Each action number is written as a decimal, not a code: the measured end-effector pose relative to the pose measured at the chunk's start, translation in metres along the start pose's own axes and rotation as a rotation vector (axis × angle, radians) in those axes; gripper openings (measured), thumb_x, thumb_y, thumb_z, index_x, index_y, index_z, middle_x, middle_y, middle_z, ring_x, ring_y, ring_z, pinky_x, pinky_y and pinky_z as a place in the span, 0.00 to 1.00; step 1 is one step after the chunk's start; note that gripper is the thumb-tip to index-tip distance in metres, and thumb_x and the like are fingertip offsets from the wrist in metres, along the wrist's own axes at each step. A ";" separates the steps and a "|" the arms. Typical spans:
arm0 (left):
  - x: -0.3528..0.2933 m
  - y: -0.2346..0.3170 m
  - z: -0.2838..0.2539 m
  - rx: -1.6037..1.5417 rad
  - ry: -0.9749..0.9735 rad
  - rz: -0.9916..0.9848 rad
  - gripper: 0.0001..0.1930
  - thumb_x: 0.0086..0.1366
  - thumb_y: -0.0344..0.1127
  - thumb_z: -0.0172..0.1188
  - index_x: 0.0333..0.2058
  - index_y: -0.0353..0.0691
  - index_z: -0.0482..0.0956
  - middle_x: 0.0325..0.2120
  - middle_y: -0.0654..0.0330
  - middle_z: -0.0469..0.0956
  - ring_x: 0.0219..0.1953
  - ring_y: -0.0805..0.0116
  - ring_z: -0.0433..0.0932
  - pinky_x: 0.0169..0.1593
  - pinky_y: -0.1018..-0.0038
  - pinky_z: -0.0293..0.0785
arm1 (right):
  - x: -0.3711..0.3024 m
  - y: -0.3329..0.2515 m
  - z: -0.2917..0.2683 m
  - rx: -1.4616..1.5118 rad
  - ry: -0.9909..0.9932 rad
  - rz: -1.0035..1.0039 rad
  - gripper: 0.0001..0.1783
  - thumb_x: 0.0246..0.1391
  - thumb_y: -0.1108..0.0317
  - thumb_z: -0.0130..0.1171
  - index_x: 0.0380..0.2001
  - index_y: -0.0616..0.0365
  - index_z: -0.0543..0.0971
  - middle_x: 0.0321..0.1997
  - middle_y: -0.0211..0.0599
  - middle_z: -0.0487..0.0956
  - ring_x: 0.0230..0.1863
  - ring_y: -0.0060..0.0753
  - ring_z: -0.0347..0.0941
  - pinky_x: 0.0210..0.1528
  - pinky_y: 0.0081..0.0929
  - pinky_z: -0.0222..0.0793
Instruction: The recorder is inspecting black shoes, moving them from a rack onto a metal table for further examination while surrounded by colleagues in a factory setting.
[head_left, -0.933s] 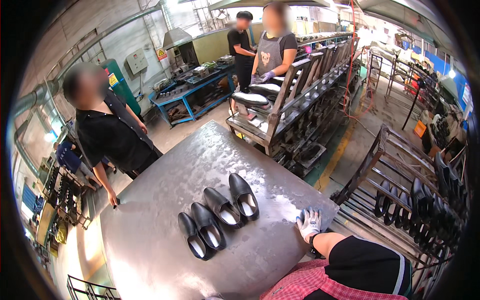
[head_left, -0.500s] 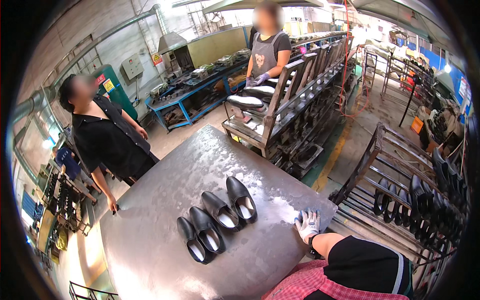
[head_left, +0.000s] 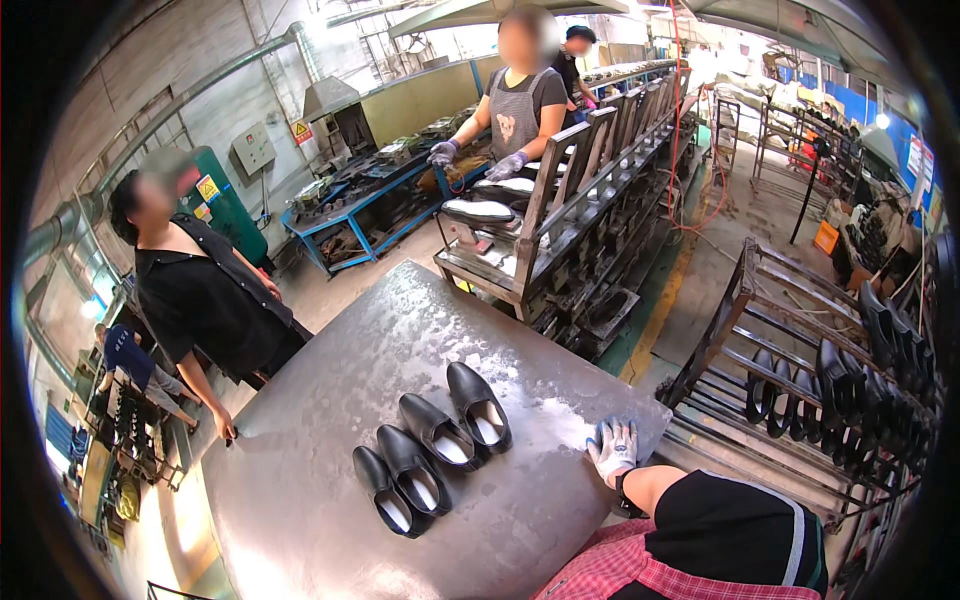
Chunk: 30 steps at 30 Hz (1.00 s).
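My right hand (head_left: 613, 449) wears a white work glove with bluish fingertips. It rests palm down on the right corner of a metal-topped table (head_left: 300, 470), fingers spread and holding nothing. Several black slip-on shoes (head_left: 405, 460) stand side by side to its left, toes pointing away from me, pale insoles showing. The nearest one, a black shoe (head_left: 470, 392), is apart from the glove. A whitish powdery patch (head_left: 555, 422) marks the tabletop beside my fingers. My left hand is out of sight.
A person in black (head_left: 215, 290) stands at the table's left, one hand on its edge. Beyond the table, an aproned co-worker (head_left: 520, 110) stands at a conveyor line (head_left: 575, 215) carrying shoes. A metal rack (head_left: 745, 300) with black shoes stands on the right.
The aproned co-worker's hands have moved apart, and another person now shows behind. The view has shifted slightly. My right hand stays on the table; the shoes keep their places.
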<state>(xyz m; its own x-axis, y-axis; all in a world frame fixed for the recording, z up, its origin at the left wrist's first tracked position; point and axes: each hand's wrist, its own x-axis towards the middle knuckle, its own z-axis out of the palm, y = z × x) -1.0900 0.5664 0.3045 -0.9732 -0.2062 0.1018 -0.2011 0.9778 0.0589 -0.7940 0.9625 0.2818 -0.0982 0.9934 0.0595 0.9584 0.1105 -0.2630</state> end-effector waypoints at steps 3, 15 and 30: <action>0.000 0.000 -0.003 -0.017 -0.026 -0.020 0.25 0.75 0.50 0.44 0.61 0.41 0.75 0.64 0.47 0.72 0.66 0.41 0.69 0.66 0.46 0.66 | 0.000 0.000 0.000 0.001 -0.001 -0.003 0.38 0.67 0.40 0.48 0.69 0.55 0.71 0.76 0.49 0.65 0.77 0.52 0.58 0.82 0.53 0.33; 0.001 -0.002 0.003 -0.023 0.017 -0.014 0.23 0.74 0.50 0.45 0.58 0.43 0.76 0.61 0.48 0.73 0.64 0.42 0.70 0.63 0.43 0.67 | 0.000 0.002 0.003 0.007 0.022 -0.010 0.37 0.66 0.41 0.48 0.67 0.56 0.72 0.75 0.49 0.66 0.75 0.53 0.59 0.82 0.54 0.34; -0.001 0.002 -0.009 -0.012 -0.074 -0.032 0.28 0.77 0.50 0.41 0.64 0.37 0.71 0.68 0.45 0.68 0.70 0.42 0.65 0.69 0.47 0.64 | 0.000 0.000 -0.002 -0.007 0.000 -0.006 0.38 0.67 0.40 0.46 0.68 0.56 0.72 0.76 0.48 0.66 0.76 0.50 0.58 0.82 0.53 0.33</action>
<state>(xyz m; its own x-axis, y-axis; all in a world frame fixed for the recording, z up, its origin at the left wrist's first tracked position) -1.0887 0.5683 0.3132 -0.9720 -0.2336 0.0262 -0.2312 0.9702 0.0724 -0.7937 0.9621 0.2839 -0.1041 0.9927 0.0612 0.9596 0.1164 -0.2562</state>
